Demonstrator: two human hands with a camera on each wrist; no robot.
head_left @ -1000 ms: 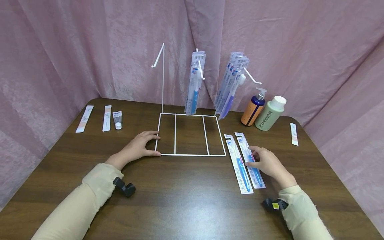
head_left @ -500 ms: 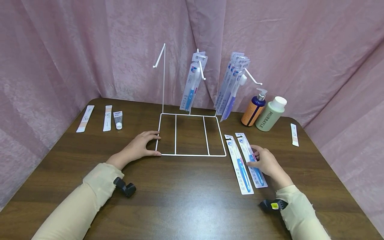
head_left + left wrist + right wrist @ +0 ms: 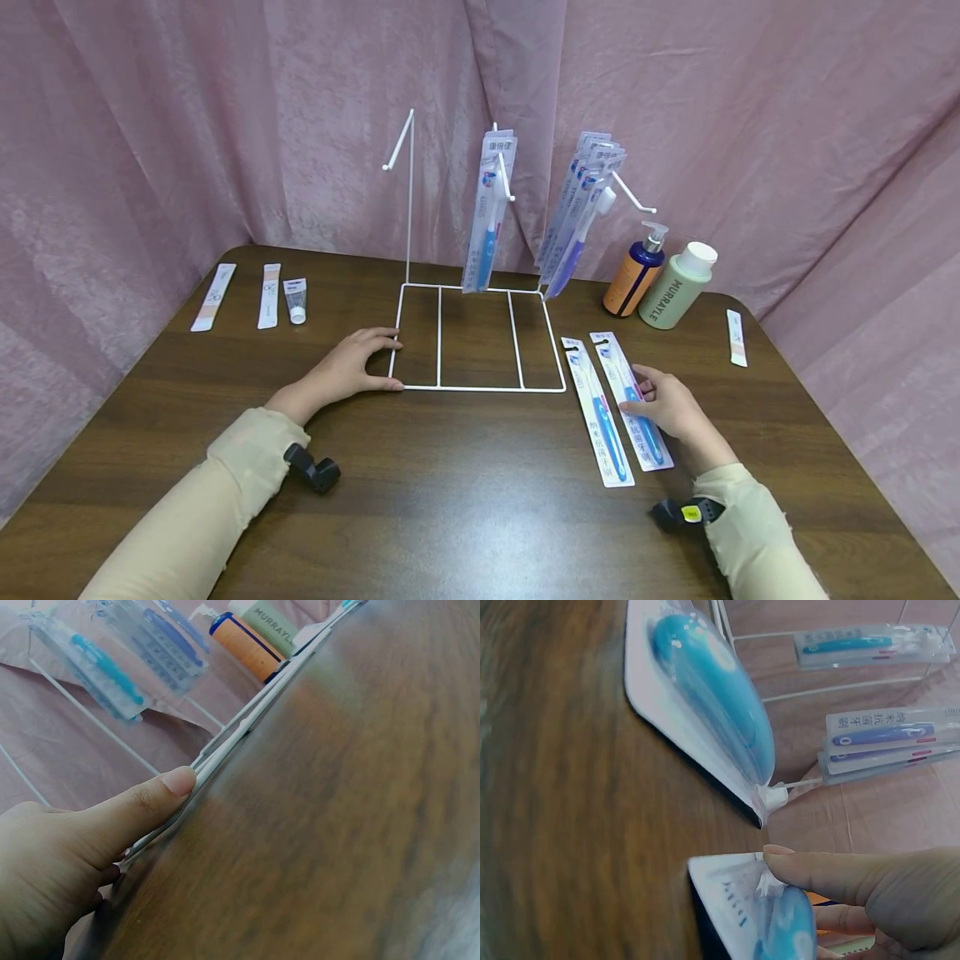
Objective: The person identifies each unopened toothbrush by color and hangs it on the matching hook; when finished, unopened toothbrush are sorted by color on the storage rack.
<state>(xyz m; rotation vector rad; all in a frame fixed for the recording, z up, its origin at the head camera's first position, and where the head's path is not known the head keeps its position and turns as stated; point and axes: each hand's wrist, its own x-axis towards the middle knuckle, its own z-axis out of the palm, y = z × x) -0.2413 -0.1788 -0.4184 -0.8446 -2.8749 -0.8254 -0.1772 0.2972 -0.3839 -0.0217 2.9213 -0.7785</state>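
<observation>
A white wire display rack [image 3: 480, 388] stands at the middle of the table. My left hand [image 3: 341, 367] holds its front left corner, thumb along the front rod and fingers over the side rod. With thumb and fingers at opposite edges, my right hand [image 3: 667, 408] pinches a packaged toothbrush [image 3: 617, 367] with a blue handle, low on the tabletop. Just left of it lies another blue toothbrush pack [image 3: 596, 412]. One hook carries blue toothbrush packs [image 3: 487, 217]; the right hook carries several purple ones [image 3: 573, 217]. The left hook [image 3: 398, 142] is bare.
An orange-and-blue pump bottle [image 3: 633, 277] and a green bottle [image 3: 677, 286] stand at the back right. A slim sachet [image 3: 736, 337] lies near the right edge. Two sachets, including one sachet [image 3: 268, 296], and a small tube [image 3: 296, 300] lie at the left. Pink curtain hangs behind.
The blue packs on the middle hook swing left and back. My right hand and the toothbrush pack it pinches shift slightly right, widening the gap to the other pack. The left hand stays put.
</observation>
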